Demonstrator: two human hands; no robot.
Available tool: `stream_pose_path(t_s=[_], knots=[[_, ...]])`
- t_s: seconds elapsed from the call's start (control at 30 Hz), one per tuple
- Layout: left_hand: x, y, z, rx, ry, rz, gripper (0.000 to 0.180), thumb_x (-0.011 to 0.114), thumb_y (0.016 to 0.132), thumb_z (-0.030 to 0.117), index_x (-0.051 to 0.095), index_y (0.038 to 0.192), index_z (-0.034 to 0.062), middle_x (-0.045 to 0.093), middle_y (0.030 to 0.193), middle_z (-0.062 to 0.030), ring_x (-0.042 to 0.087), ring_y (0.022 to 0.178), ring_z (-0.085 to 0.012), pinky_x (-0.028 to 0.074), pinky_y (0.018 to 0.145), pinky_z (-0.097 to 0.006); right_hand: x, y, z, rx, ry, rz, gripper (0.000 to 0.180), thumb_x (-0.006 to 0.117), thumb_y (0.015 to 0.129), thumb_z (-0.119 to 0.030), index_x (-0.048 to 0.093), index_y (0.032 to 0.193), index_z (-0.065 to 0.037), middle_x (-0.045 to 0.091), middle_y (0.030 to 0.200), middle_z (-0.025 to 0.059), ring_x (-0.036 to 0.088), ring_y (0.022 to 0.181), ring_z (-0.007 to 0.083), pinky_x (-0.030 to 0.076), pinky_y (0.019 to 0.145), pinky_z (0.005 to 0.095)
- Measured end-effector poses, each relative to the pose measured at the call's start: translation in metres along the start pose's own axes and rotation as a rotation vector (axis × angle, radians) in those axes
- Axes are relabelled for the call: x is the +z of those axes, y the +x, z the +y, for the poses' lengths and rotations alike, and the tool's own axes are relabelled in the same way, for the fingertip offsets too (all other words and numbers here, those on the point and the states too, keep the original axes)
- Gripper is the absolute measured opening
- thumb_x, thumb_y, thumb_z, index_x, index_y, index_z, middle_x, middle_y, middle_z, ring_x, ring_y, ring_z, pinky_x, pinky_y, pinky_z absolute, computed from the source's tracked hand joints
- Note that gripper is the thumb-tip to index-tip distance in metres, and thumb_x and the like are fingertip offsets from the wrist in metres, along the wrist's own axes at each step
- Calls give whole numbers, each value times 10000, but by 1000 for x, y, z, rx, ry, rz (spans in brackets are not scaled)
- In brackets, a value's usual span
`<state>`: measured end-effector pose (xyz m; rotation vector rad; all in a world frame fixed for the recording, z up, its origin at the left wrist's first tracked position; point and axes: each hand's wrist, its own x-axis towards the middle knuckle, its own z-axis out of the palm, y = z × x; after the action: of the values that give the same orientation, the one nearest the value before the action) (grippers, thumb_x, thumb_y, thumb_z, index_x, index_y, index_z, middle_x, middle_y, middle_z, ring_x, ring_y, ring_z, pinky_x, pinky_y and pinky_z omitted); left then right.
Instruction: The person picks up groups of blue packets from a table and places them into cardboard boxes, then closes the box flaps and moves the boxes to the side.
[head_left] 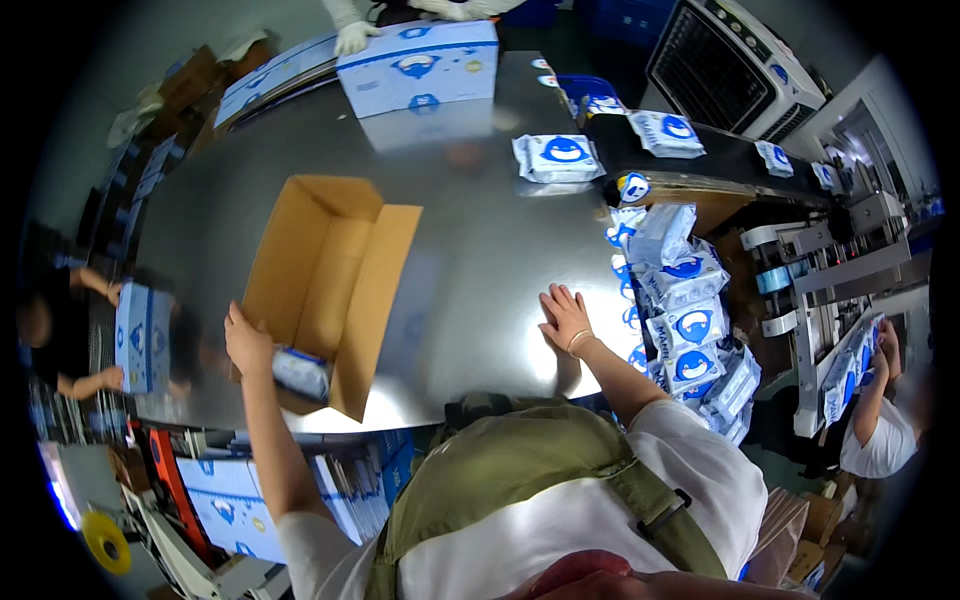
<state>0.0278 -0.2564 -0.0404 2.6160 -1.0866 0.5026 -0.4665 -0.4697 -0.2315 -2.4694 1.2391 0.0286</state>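
Observation:
An open cardboard box (330, 270) lies on the metal table left of centre, its brown inside facing me. A white and blue pack of wipes (302, 373) sits in its near end. My left hand (248, 342) grips the box's left wall close to that pack, and part of its fingers is hidden. My right hand (567, 320) lies on the bare tabletop with fingers spread, holding nothing. To its right is a heap of packs of wipes (693, 325) at the table's edge. One more soft pack (558, 158) lies on the far right of the table.
A conveyor belt (735, 152) carries packs at the far right. Across the table (470, 250), a co-worker's gloved hand (355, 38) touches a blue and white carton (420, 68). At the left, another person holds a carton (143, 338). Flat cartons (235, 500) stand below the near edge.

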Motion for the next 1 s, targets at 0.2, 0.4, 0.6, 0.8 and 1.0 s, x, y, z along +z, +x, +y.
stream_pose_path(t_s=[0.2,0.4,0.6,0.8,1.0], knots=[[32,-102,231,547,-513,-507,420,634,771,223,542,1157,84,549,1171,-175,494,1122,-348,398,954,-439,-118,126,86,44,-93,620,750,589,684,-64,327,1385,-122,303,1425,187,245,1346,358,211,1061,535],[116,-199,211,149,-29,-1021,860,678,743,409,229,1410,102,150,1480,-185,152,1377,-332,251,1045,-542,-250,253,153,203,-617,460,947,685,628,-28,240,1428,-272,287,1457,103,233,1361,323,182,1087,535],[103,-189,220,151,30,-1089,920,680,738,409,161,1439,114,117,1497,-166,143,1383,-320,271,1050,-497,-241,327,101,96,-292,196,748,738,581,-99,466,1264,-240,491,1301,71,423,1244,277,307,1061,437],[104,-191,209,197,-3,-1016,970,733,682,370,171,1439,143,151,1493,-154,160,1384,-308,338,1017,-498,-186,296,66,-200,-88,234,632,623,627,-23,502,1219,-208,516,1237,105,452,1203,303,353,1007,456],[104,-192,172,155,-342,-979,726,706,716,307,395,1324,58,354,1392,-192,316,1312,-330,358,1020,-436,-121,95,-16,-384,-308,313,609,568,717,-1,449,1296,-150,381,1379,161,350,1289,330,247,1063,508]])
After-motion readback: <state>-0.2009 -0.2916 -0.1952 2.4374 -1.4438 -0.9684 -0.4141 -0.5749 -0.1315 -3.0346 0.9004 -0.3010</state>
